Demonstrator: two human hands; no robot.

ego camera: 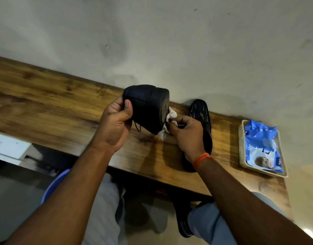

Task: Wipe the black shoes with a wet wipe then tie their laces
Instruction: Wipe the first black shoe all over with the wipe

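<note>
My left hand (115, 124) grips a black shoe (147, 106) lifted above the wooden table (46, 96), its sole turned to the right. A loose lace end hangs below it near my palm. My right hand (185, 133) pinches a crumpled white wet wipe (167, 124) against the sole edge of that shoe. The second black shoe (199, 112) lies on the table behind my right hand, which partly hides it.
A cream tray (240, 138) at the table's right end holds a blue pack of wet wipes (262, 145). The wall runs right behind the table. A white object (9, 145) sits at the left edge. My knees and a blue stool (55, 183) are below.
</note>
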